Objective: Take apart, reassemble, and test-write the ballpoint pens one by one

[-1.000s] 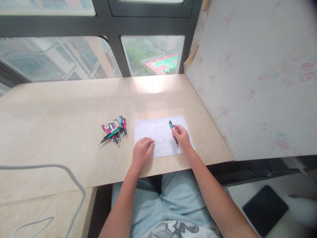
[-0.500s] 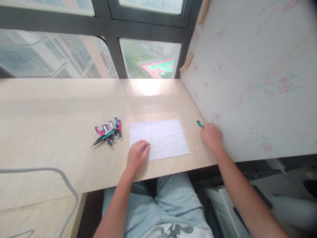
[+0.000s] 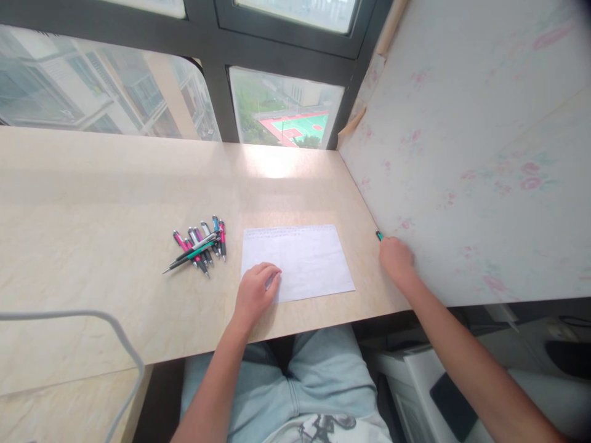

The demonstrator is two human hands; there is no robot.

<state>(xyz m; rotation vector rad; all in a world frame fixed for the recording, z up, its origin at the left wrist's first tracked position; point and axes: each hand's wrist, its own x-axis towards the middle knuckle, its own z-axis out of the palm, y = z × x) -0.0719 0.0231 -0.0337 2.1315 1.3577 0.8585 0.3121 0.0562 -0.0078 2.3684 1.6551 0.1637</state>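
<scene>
A white sheet of paper (image 3: pixel 302 258) with faint lines of writing along its top lies on the beige desk (image 3: pixel 115 203). My left hand (image 3: pixel 255 291) rests on the sheet's lower left corner, fingers curled and pressed down. My right hand (image 3: pixel 394 257) is at the desk's right edge against the wall panel, closed around a green pen (image 3: pixel 379 235) whose tip sticks out past the fingers. A pile of several pens (image 3: pixel 198 245), pink, blue, green and silver, lies left of the paper.
A floral-patterned wall panel (image 3: pixel 471 154) bounds the desk on the right. Windows with dark frames (image 3: pixel 217 92) run along the back. A white cable (image 3: pixel 106 326) loops over the desk's near left. My legs in light jeans are under the desk edge.
My right hand carried the green pen off the paper to the desk's right edge by the wall panel. The left hand stayed on the paper. The view shifted slightly.
</scene>
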